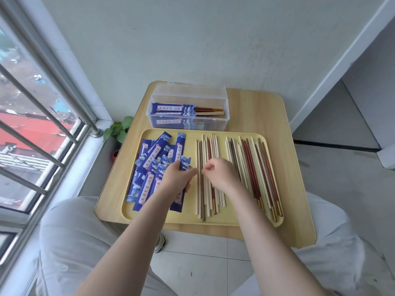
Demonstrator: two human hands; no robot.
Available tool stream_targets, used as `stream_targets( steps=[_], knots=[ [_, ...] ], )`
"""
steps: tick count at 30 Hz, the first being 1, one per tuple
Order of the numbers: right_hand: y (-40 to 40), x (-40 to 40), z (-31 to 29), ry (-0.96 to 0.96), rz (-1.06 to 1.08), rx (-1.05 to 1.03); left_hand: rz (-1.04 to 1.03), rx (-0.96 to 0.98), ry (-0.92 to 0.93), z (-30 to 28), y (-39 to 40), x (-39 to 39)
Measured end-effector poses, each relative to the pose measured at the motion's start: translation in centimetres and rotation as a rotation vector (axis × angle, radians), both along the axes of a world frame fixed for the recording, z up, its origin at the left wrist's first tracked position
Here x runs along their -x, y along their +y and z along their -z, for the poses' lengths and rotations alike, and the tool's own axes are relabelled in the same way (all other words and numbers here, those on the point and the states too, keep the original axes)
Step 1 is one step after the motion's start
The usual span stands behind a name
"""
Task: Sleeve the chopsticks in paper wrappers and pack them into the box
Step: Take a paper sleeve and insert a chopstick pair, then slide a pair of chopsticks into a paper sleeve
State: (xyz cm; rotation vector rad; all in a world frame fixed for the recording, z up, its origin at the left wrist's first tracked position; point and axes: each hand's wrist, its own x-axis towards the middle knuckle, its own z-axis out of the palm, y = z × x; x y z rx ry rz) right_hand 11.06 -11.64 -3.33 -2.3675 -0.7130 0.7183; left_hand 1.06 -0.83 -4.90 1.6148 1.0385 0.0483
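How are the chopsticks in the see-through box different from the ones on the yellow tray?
The chopsticks in the box wear blue paper wrappers, with only their ends poking out; the chopsticks on the tray are bare. The boxed ones lie sideways, while the tray ones point away from the person. The box holds few; the tray holds many. Both include reddish and pale sticks.

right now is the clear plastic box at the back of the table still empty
No, the clear plastic box already holds chopsticks in blue paper wrappers, their bare ends sticking out toward the right.
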Motion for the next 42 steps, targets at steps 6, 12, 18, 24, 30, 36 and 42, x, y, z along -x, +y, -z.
stream_targets(
  steps=[6,12,18,24,30,36,42],
  knots=[
    [0.5,2.2,1.0,-0.187,-0.082,0.182,-0.066,-0.005,0.021,0.4,-0.8,0.2],
    [0.7,2.8,0.8,-0.211,-0.051,0.232,-0.043,-0.010,0.042,0.5,-1.3,0.5],
    [1.5,3.5,0.4,-0.151,-0.041,0.259,-0.097,0.006,0.024,0.5,-1.2,0.7],
    [1.9,4.1,-0.2,-0.022,0.040,0.250,-0.108,0.026,0.000,0.4,-1.1,0.9],
    [1.8,4.1,-0.2,0.109,0.109,0.168,-0.118,0.042,-0.011,0.6,-1.0,0.9],
    [0.6,2.4,-0.2,0.040,0.115,-0.026,-0.089,0.050,-0.002,0.3,-0.9,1.0],
    [-1.9,-0.9,-2.0,0.166,0.156,-0.310,-0.083,0.076,-0.017,0.2,-0.5,0.7]
  ],
)
